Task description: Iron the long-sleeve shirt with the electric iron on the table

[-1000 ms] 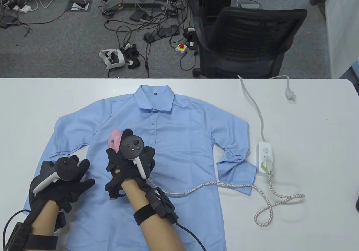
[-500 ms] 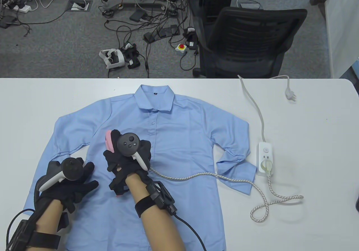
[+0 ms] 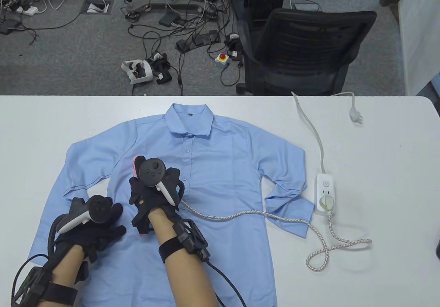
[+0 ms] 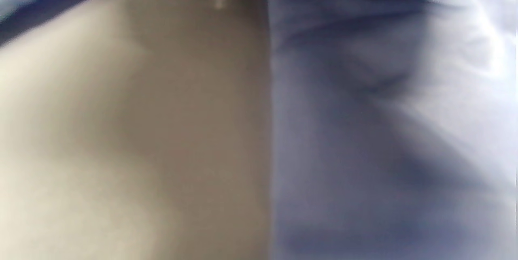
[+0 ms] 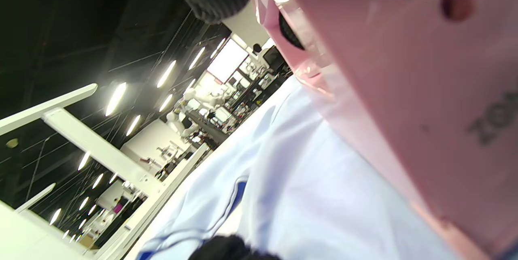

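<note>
A: Where is the shirt?

B: The light blue long-sleeve shirt lies flat on the white table, collar at the far side, sleeves bent in, hem running off the near edge of the view. Both hands are over its left half.

A: And the iron?

B: The pink iron sits on the shirt's left chest. The right hand is curled round its handle, so only the pink tip and a bit of the heel show. Its braided cord runs right across the shirt to a white power strip near the right cuff.

A: The left hand?

B: The left hand lies with fingers spread flat on the fabric, just left of the iron, near the left sleeve; it grips nothing.

A: Any writing?

B: In the right wrist view the iron's pink side carries dark letters, cut off; I read "ZO" and no more.

A: Room to move?

B: Bare table lies left, far and right of the shirt. The strip's own cable ends in a loose plug at the far right. A black chair stands beyond the far edge.
</note>
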`<state>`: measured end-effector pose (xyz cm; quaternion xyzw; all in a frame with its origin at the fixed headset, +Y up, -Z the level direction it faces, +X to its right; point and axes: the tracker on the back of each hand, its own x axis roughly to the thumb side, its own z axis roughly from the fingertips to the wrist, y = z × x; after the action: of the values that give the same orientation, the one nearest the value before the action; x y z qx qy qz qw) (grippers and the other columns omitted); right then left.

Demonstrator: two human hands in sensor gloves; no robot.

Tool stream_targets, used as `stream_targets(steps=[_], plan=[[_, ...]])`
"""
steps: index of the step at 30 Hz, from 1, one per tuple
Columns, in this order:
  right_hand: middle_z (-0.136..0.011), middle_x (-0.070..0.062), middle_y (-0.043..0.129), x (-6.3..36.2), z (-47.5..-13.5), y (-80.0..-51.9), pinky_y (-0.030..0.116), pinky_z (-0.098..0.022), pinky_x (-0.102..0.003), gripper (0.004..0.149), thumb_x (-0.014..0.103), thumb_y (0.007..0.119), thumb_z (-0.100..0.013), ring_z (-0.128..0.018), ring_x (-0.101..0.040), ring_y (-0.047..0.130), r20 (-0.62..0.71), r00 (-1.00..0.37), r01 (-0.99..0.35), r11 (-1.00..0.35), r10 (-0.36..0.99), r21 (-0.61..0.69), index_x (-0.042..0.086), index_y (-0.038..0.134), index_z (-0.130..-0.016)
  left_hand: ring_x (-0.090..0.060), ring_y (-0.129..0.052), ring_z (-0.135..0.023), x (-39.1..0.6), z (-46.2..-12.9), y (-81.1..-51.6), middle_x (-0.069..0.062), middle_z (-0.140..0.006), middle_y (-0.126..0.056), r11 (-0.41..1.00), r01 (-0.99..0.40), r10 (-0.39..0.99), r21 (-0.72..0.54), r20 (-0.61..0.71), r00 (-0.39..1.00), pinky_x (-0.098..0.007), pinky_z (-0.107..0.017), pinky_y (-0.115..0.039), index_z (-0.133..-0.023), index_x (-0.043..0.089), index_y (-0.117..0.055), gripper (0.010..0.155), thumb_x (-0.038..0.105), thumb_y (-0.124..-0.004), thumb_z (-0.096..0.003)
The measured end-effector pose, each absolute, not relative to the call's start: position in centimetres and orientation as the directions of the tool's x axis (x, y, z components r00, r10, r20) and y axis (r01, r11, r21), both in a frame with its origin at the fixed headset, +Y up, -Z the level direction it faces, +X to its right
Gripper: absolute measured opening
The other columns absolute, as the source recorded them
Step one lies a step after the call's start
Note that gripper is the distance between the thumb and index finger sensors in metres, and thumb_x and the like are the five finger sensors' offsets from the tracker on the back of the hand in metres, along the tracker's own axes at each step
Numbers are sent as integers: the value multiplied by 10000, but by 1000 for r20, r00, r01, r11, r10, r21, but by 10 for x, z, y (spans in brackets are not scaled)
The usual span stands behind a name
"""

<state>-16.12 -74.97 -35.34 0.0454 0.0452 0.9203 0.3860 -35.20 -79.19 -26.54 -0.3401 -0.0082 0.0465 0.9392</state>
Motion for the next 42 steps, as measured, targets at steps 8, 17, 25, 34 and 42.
stream_targets(steps=[8, 17, 25, 34, 42], plan=[[-931, -196, 462, -133, -369, -751, 795, -510, -362, 642, 361, 699, -404, -711, -197, 825, -76, -674, -737, -675, 735, 13, 249, 431, -977, -274, -36, -1093, -357, -265, -791, 101, -1194, -42, 759, -119, 124, -640, -37, 992, -649, -701, -50, -1081, 432, -243, 697, 667, -581, -518], [-918, -218, 469, -117, -372, -749, 804, -498, -367, 649, 351, 705, -399, -696, -210, 830, -165, -675, -716, -692, 719, -87, 234, 427, -974, -277, -37, -1092, -357, -265, -790, 97, -1195, -44, 756, -121, 128, -643, -36, 991, -649, -701, -50, -1082, 431, -248, 697, 669, -580, -517], [-868, -199, 552, -118, -381, -746, 847, -453, -304, 772, 364, 796, -375, -612, -132, 873, -189, -745, -654, -757, 639, 19, 245, 335, -983, -288, 26, -1075, -369, -265, -765, 39, -1196, -29, 852, -282, 271, -441, -89, 958, -636, -677, -6, -1100, 383, -294, 628, 570, -536, -551], [-815, -201, 600, -122, -361, -736, 865, -414, -322, 770, 308, 809, -369, -531, -130, 894, -169, -656, -747, -665, 735, 5, 196, 345, -973, -299, 18, -1069, -403, -264, -768, 26, -1189, -4, 805, -410, 354, -429, -207, 912, -640, -672, -3, -1101, 388, -274, 609, 536, -523, -566], [-826, -212, 570, -170, -315, -717, 848, -429, -337, 776, 298, 791, -375, -552, -143, 875, -108, -651, -759, -639, 752, 127, 183, 315, -977, -300, 14, -1073, -400, -265, -767, 32, -1191, -12, 823, -345, 291, -452, -186, 938, -640, -678, -8, -1097, 400, -274, 631, 516, -598, -567]])
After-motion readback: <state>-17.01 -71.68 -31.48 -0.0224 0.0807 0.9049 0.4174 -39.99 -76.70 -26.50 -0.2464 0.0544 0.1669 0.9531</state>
